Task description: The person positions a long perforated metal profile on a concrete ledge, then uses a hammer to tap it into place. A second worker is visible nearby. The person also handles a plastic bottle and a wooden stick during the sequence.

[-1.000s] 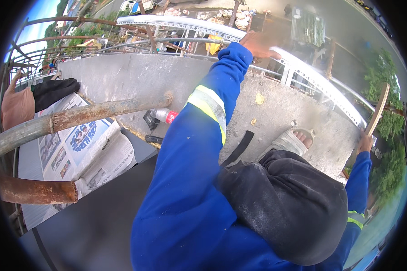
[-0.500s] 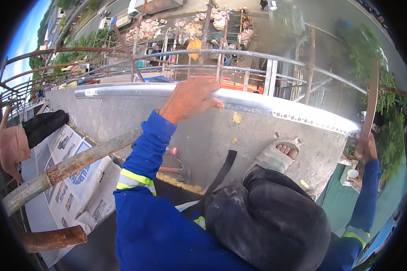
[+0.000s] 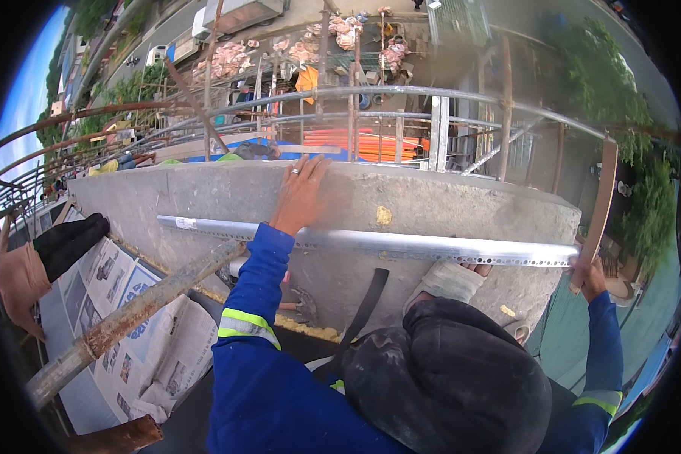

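Over concrete ledge [image 3: 446, 200] | metal strip [image 3: 431, 244] | long, silvery, hole-punched edge

Concrete ledge [image 3: 401, 189]: matt, rough. Across ledge: glossy metal strip [image 3: 431, 246]. Right of ledge: matt wooden slat [image 3: 601, 208]. Ledge's near side: matt newspaper [image 3: 170, 352].

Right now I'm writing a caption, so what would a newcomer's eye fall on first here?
Probably the shiny, perforated metal strip stretching across the middle of the view, with the right hand at its right end. Next, the bright orange lengths beyond the concrete ledge, then the rusty pipe slanting over the newspaper at the lower left.
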Demonstrator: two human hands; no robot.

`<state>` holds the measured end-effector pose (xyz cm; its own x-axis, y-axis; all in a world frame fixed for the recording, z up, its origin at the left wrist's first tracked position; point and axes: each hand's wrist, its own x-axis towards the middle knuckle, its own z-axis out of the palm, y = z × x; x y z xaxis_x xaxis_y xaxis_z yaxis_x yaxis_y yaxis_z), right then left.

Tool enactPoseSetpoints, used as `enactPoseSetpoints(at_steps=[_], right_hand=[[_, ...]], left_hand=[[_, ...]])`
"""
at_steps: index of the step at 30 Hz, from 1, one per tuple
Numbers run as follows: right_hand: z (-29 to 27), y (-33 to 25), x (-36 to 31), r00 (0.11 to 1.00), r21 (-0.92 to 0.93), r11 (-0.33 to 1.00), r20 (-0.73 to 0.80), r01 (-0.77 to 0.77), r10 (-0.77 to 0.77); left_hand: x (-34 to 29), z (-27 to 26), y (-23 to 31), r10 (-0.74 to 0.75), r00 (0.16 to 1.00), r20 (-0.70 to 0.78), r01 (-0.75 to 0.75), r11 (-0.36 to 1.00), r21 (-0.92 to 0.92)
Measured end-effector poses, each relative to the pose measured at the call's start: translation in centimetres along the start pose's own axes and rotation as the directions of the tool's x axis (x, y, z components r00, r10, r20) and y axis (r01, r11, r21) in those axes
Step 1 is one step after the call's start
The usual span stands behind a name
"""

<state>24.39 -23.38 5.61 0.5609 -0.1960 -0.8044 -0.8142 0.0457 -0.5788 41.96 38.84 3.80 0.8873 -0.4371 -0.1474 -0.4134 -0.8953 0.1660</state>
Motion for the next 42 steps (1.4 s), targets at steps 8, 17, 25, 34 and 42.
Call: enactPoseSetpoints(at_steps=[8, 17, 25, 34, 42], right_hand=[[0.3, -0.5, -0.4, 1.000, -0.065, 0.997, -0.002, -0.032, 0.031], [1.1, -1.3, -0.5, 1.000, -0.061, 0.998, -0.004, 0.009, -0.009], [1.2, -2.6, 0.8, 1.000, -0.118, 0.993, 0.022, -0.001, 0.003], [0.4, -4.9, 1.9, 0.997, -0.248, 0.966, 0.007, -0.075, 0.079], [5.7, -10.9, -0.3, 0.854, -0.713, 0.475, 0.385, 0.516, -0.349]], left_hand=[[2.0, 1.6, -1.2, 0.026, 0.983, 0.180, 0.025, 0.961, -0.275], [4.8, 3.7, 8.0, 0.125, 0.982, 0.138, -0.061, 0.915, -0.398], [0.6, 1.6, 12.2, 0.273, 0.960, 0.058, -0.222, 0.874, -0.433], [-6.9, 0.8, 9.0, 0.097, 0.992, 0.077, -0.086, 0.988, -0.130], [-5.4, 1.4, 9.6, 0.109, 0.993, 0.045, -0.099, 0.977, -0.187]])
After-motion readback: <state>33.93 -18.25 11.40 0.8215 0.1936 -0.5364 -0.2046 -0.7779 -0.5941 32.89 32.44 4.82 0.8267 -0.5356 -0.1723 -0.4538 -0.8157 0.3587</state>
